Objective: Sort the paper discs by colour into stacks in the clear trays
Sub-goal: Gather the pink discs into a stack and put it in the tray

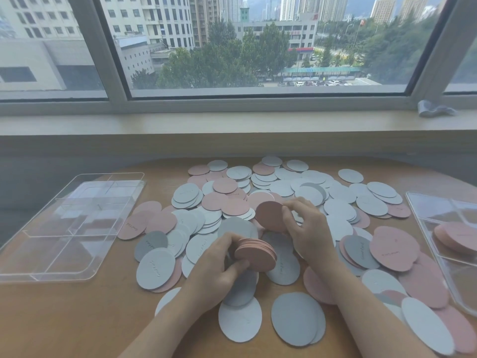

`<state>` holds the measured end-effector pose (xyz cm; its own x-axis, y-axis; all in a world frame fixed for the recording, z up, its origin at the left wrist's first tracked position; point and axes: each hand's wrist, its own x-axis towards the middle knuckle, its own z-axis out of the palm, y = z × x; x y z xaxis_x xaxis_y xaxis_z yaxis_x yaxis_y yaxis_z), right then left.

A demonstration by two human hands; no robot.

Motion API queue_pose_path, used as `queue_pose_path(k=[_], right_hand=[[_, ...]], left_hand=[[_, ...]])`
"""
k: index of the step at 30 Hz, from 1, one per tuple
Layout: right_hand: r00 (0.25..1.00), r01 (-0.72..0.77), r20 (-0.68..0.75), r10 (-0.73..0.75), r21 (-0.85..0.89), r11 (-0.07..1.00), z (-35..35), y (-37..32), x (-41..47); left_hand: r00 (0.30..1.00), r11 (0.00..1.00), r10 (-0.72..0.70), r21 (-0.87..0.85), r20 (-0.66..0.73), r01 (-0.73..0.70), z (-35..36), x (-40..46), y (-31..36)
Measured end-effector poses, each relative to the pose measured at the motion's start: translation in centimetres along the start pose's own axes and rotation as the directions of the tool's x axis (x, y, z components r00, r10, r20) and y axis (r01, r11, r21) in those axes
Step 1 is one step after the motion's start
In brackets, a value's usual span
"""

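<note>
Gripping a stack of round pink paper discs (256,257), the left hand (215,271) curls around it.
The right hand (307,228) pinches one pink disc (269,215); bare wooden table (77,319) spreads beside the clear plastic compartment tray (69,228).

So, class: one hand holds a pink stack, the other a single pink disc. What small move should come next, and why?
Probably lay the single pink disc, pinched in the right hand, onto the pink stack gripped by the left hand. The colours match, and the two already sit close together above the mixed pile.
</note>
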<state>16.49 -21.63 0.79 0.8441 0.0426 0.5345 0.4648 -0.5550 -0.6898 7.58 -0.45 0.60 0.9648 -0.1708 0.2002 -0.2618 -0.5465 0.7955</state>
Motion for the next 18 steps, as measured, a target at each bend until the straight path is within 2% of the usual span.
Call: queue_pose_path(k=[3, 6, 10, 15, 18], right_hand=[[0.99, -0.135, 0.056, 0.13, 0.091, 0.987, -0.4, -0.2, 0.0], [0.993, -0.115, 0.025, 0.114, 0.068, 0.991, -0.4, -0.3, 0.1], [0.984, -0.178, 0.03, 0.176, 0.179, 0.968, -0.7, -0.6, 0.5], [0.96, -0.277, 0.148, 0.236, 0.405, 0.871, -1.6, -1.8, 0.3], [0.95, -0.306, 0.207, 0.233, 0.469, 0.829, -1.4, -2.0, 0.0]], left_hand=[[1.0, 1.0, -0.012, 0.001, -0.01, 0.012, 0.0, 0.0, -0.1], [0.999, 1.0, -0.022, -0.004, -0.024, 0.022, 0.1, 0.2, -0.1], [0.999, 0.999, -0.033, -0.01, -0.034, 0.032, 0.1, 0.2, -0.2], [0.999, 0.999, -0.036, -0.019, -0.037, 0.035, 0.1, 0.2, -0.1], [0.999, 0.999, -0.037, -0.026, -0.038, 0.036, 0.1, 0.2, 0.0]])
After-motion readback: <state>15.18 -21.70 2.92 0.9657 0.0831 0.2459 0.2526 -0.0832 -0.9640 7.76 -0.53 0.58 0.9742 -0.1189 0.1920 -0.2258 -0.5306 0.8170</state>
